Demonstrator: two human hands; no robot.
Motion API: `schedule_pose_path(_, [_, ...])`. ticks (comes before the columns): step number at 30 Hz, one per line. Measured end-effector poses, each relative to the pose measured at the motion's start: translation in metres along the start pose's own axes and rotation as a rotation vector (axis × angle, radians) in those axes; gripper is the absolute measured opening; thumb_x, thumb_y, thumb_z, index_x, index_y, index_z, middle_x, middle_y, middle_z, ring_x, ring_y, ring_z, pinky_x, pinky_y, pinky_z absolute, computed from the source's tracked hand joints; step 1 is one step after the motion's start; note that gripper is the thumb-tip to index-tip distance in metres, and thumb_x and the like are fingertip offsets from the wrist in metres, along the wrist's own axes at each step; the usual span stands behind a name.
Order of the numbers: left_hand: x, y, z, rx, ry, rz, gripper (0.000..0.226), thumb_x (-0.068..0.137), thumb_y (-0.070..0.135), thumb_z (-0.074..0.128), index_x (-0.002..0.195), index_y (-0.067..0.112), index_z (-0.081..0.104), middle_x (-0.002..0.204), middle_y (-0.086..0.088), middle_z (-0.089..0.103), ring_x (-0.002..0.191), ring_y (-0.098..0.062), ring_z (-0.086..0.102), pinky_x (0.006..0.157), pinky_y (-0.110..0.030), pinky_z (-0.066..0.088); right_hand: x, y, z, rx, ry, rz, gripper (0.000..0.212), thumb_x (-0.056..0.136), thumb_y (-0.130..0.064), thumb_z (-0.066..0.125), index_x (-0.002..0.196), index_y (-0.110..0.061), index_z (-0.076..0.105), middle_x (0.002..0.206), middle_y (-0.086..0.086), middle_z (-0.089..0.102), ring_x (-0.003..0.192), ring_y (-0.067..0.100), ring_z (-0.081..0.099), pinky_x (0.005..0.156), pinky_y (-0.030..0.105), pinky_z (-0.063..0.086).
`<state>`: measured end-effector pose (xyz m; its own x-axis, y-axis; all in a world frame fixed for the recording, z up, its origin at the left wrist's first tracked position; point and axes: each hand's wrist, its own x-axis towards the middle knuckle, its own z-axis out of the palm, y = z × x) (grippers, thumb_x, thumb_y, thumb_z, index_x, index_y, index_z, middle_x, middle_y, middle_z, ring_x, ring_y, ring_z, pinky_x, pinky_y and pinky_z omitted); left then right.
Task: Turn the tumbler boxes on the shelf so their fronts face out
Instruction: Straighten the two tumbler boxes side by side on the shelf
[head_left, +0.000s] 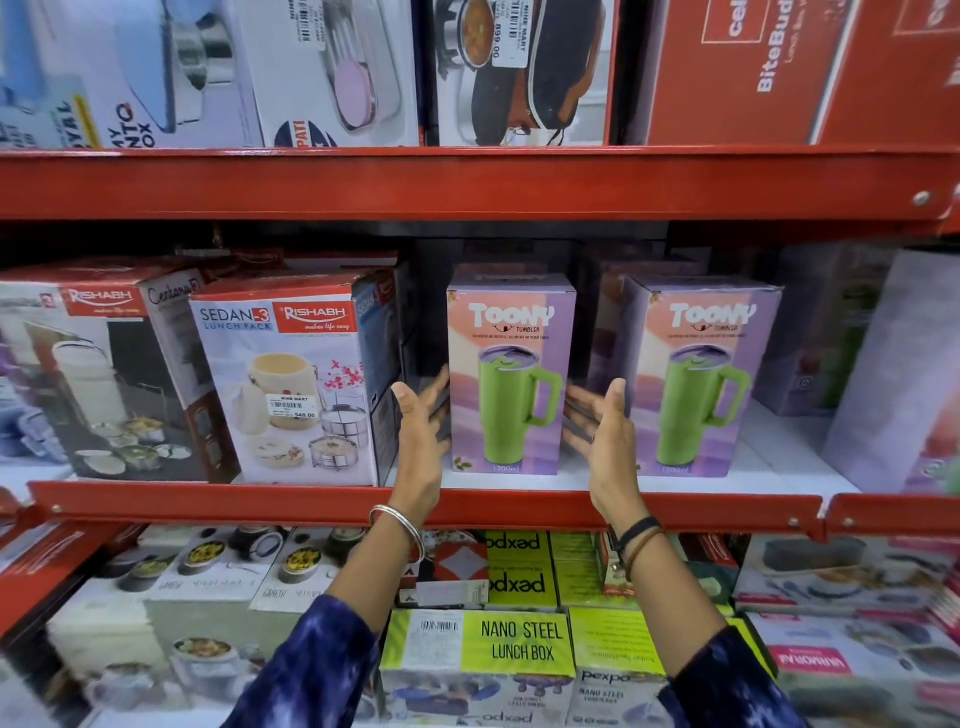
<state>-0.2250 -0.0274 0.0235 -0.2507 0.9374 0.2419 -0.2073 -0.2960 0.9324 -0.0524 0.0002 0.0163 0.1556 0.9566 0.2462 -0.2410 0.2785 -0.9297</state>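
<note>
Two purple-and-pink Toony tumbler boxes stand upright on the middle shelf, fronts with a green tumbler picture facing out. One tumbler box (511, 371) is between my hands; the second tumbler box (701, 374) stands to its right. My left hand (423, 418) is open beside the left side of the middle box, fingertips at its edge. My right hand (602, 421) is open just right of that box, palm toward it, with a small gap. Further right, more tumbler boxes (815, 332) sit turned, showing side faces, and a large purple box side (893, 374) leans at the far right.
Rishabh lunch pack boxes (296, 384) fill the shelf left of my left hand. The red shelf lip (426, 506) runs under my wrists. Lunch boxes fill the shelf above, and green Nano Steel lunch boxes (519, 644) lie on the shelf below.
</note>
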Motion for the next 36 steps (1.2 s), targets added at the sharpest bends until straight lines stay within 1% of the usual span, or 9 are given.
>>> schedule_pose_path(6, [-0.017,0.005,-0.001,-0.009,0.018,-0.021,0.076,0.090,0.058,-0.005,0.136,0.025,0.045,0.142,-0.004,0.048,0.131,-0.025,0.043,0.111,-0.051,0.030,-0.017,-0.002,-0.006,0.022,-0.015,0.008,0.069,0.093,-0.054,0.018,0.120,-0.006,0.060,0.124,0.015,0.063,0.116,0.026,0.059,0.103,0.044,0.045])
schedule_pose_path(16, [-0.045,0.015,-0.004,-0.006,0.026,-0.024,0.075,0.088,0.061,-0.005,0.131,0.030,0.050,0.143,-0.003,0.047,0.135,-0.024,0.039,0.107,-0.049,0.028,-0.040,-0.007,-0.008,0.026,0.025,-0.015,0.064,0.094,-0.053,0.023,0.115,-0.008,0.064,0.121,0.015,0.065,0.111,0.026,0.062,0.098,0.043,0.049])
schedule_pose_path(20, [-0.055,0.017,-0.003,-0.003,0.016,-0.015,0.073,0.088,0.061,-0.005,0.128,0.034,0.050,0.146,-0.002,0.044,0.138,-0.025,0.033,0.109,-0.055,0.023,-0.047,-0.010,-0.009,0.026,0.052,-0.029,0.063,0.095,-0.052,0.023,0.114,-0.009,0.064,0.119,0.014,0.066,0.108,0.025,0.063,0.095,0.040,0.050])
schedule_pose_path(23, [-0.058,0.017,-0.001,0.040,0.021,0.002,0.072,0.089,0.061,-0.002,0.134,0.031,0.046,0.148,-0.003,0.041,0.132,-0.022,0.040,0.106,-0.052,0.030,-0.051,-0.012,-0.009,0.024,0.038,-0.021,0.062,0.095,-0.052,0.023,0.116,-0.009,0.063,0.120,0.014,0.065,0.109,0.025,0.063,0.097,0.041,0.049])
schedule_pose_path(25, [-0.061,0.015,0.005,0.106,0.093,0.079,0.064,0.093,0.060,0.007,0.134,0.031,0.046,0.144,-0.001,0.045,0.116,-0.013,0.050,0.100,-0.043,0.039,-0.052,-0.014,-0.012,-0.001,0.014,-0.015,0.064,0.095,-0.053,0.022,0.119,-0.009,0.062,0.122,0.014,0.064,0.110,0.024,0.062,0.098,0.041,0.048])
schedule_pose_path(27, [-0.070,0.013,0.015,0.201,0.222,0.260,0.053,0.098,0.050,0.018,0.135,0.025,0.046,0.144,0.001,0.044,0.122,-0.006,0.044,0.109,-0.027,0.034,-0.052,-0.017,-0.018,-0.033,0.006,-0.033,0.062,0.095,-0.052,0.021,0.120,-0.010,0.060,0.127,0.012,0.062,0.113,0.023,0.060,0.098,0.039,0.047])
schedule_pose_path(29, [-0.081,0.012,0.031,0.239,0.291,0.447,0.043,0.099,0.040,0.024,0.132,0.022,0.045,0.143,-0.001,0.043,0.129,-0.005,0.039,0.107,-0.014,0.029,-0.052,-0.023,-0.029,-0.049,0.021,-0.083,0.059,0.097,-0.049,0.020,0.120,-0.011,0.059,0.129,0.010,0.060,0.114,0.021,0.059,0.098,0.037,0.045])
schedule_pose_path(32, [-0.092,0.008,0.059,0.271,0.201,0.623,0.037,0.098,0.029,0.027,0.128,0.021,0.047,0.140,-0.006,0.045,0.132,-0.013,0.039,0.109,-0.020,0.029,-0.049,-0.032,-0.056,-0.052,0.098,-0.140,0.058,0.098,-0.046,0.018,0.120,-0.010,0.058,0.126,0.009,0.060,0.112,0.020,0.058,0.098,0.035,0.044])
schedule_pose_path(36, [-0.096,-0.006,0.099,0.256,0.022,0.593,0.044,0.097,0.034,0.025,0.126,0.014,0.051,0.135,0.001,0.050,0.129,-0.007,0.041,0.106,-0.019,0.030,-0.035,-0.042,-0.092,-0.017,0.256,-0.171,0.062,0.097,-0.048,0.022,0.123,-0.004,0.057,0.129,0.013,0.059,0.116,0.021,0.056,0.103,0.036,0.041])
